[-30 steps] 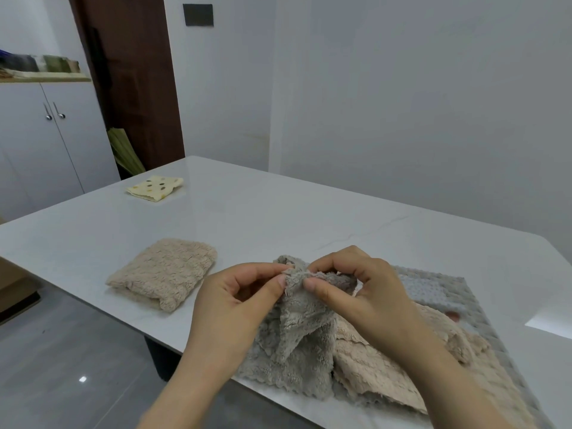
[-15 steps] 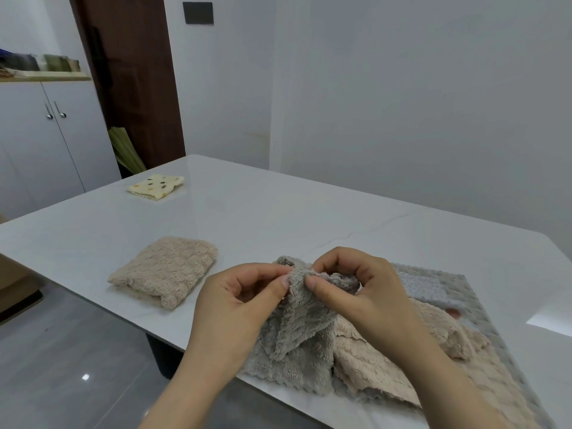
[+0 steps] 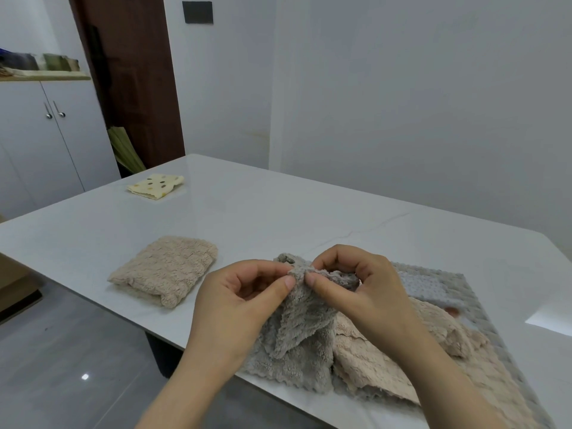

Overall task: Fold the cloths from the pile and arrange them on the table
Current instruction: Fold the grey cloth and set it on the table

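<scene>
Cloths folded so far, seemingly two: beige cloth (image 3: 164, 269) set left of the pile (image 3: 433, 351), spotted yellow cloth (image 3: 156, 186) well beyond it, far left of the pile, both on the table (image 3: 278, 212). Left to fold: grey cloth (image 3: 297, 329) and several more in the pile. Grey cloth lifted over the pile's left end, top edge pinched between thumb and curled forefinger of left hand (image 3: 238, 301) and of right hand (image 3: 362, 289), thumbs nearly touching.

White marble-look table (image 3: 278, 218) | far left: folded yellow spotted cloth (image 3: 156, 186) | near left: folded beige cloth (image 3: 164, 270) | near right: cloth pile (image 3: 458, 335), grey cloth (image 3: 294, 360) foremost
</scene>
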